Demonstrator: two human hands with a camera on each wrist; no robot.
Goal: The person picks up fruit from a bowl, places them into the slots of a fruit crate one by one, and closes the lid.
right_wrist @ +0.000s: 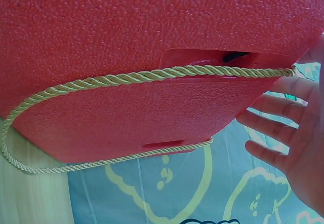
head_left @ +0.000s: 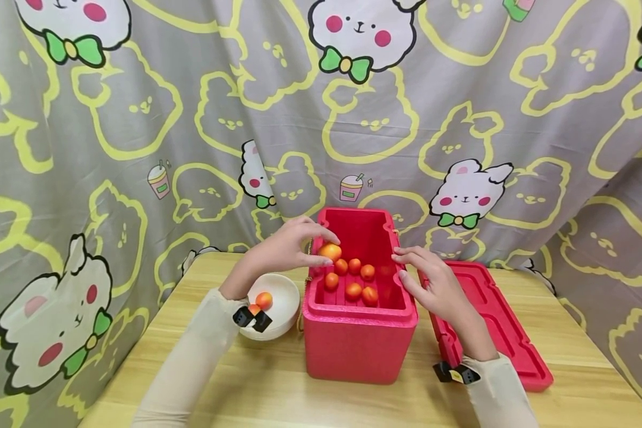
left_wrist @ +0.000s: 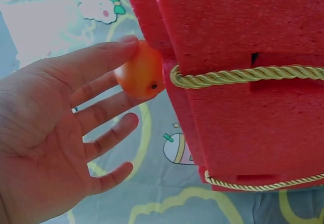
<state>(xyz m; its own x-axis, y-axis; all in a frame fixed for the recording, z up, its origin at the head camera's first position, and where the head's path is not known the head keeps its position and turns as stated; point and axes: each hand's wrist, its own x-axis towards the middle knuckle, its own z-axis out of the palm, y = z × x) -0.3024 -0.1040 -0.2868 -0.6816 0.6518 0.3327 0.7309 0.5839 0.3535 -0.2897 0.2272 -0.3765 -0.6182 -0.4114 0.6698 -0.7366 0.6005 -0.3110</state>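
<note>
A small round orange fruit [head_left: 330,252] with a dark stem spot is pinched between the thumb and fingers of my left hand [head_left: 289,245]. The left hand holds it at the left rim of a deep red foam box [head_left: 358,351], and the other fingers are spread in the left wrist view. Several similar fruits [head_left: 354,291] lie on the box floor. My right hand [head_left: 433,279] rests its fingertips at the box's right rim; its fingers look fairly straight beside the wall in the right wrist view. A white bowl [head_left: 286,306] left of the box holds fruit [head_left: 264,300], partly hidden by the left wrist.
The red box lid [head_left: 513,333] lies on the wooden table [head_left: 235,398] to the right, under the right forearm. Gold rope cords [right_wrist: 126,77] run along the box's sides, one hanging in a loop. A patterned curtain [head_left: 278,77] hangs behind and around the table.
</note>
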